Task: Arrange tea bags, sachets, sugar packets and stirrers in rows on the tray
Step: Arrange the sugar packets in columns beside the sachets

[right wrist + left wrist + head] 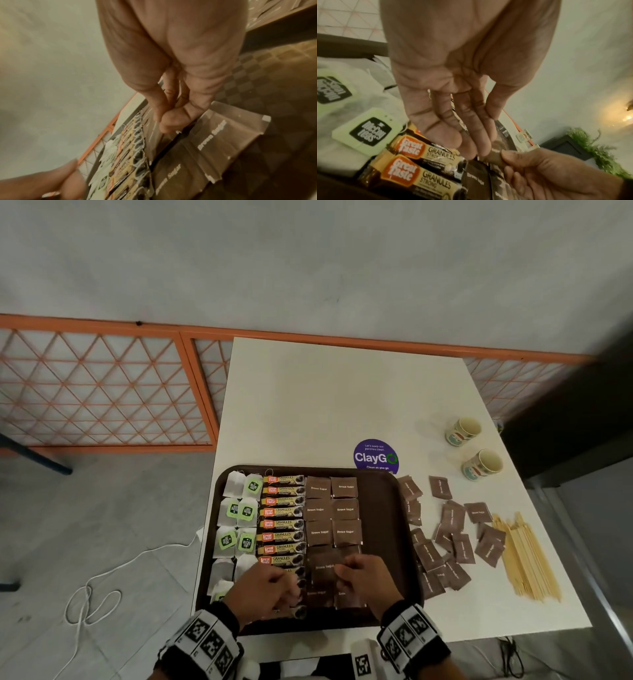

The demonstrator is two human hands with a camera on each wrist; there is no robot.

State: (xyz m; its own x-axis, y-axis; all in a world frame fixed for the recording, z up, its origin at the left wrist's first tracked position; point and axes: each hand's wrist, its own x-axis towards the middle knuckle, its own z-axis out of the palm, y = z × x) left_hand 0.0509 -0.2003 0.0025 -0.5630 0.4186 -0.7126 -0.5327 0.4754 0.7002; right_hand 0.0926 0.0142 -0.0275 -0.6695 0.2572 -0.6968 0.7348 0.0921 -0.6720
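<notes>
A dark brown tray (387, 508) holds two columns of tea bags (239, 508), a column of coffee sachets (282, 523) and two columns of brown sugar packets (332, 510). My right hand (346, 571) pinches one brown sugar packet (323, 568) just above the near part of the sugar columns. Its thumb and fingers (163, 121) press together over the laid packets (214, 135). My left hand (291, 587) hovers over the near sachets (423, 150), fingers straight and holding nothing. Its fingertips (476, 148) reach close to the held packet (494, 155).
Loose brown sugar packets (452, 539) lie scattered on the white table (325, 392) right of the tray, with a pile of wooden stirrers (527, 556) beyond them. Two paper cups (463, 431) (482, 463) lie near the right edge. A purple round sticker (375, 456) sits behind the tray.
</notes>
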